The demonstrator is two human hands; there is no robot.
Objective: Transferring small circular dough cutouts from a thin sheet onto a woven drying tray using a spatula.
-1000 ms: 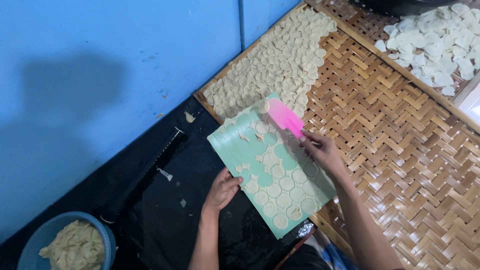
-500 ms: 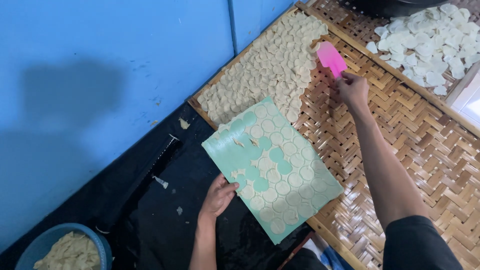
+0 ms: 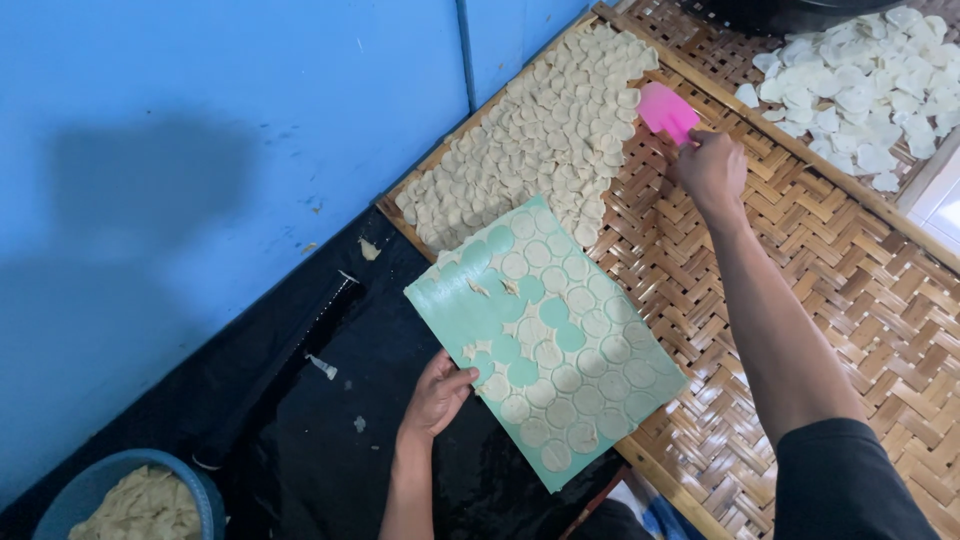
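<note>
Left hand steadies the green board, right hand reaches out with the pink scraper.

The left hand (image 3: 437,395) pinches the near edge of the green board (image 3: 545,340), keeping its dough discs (image 3: 570,378) level over the woven tray (image 3: 800,250); farther, the right hand (image 3: 712,170), arm stretched straight, is closed around the pink scraper (image 3: 666,110) at the edge of the laid discs (image 3: 540,140).

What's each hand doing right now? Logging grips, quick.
Left hand: gripping the green board's edge.
Right hand: closed on the pink scraper.
</note>
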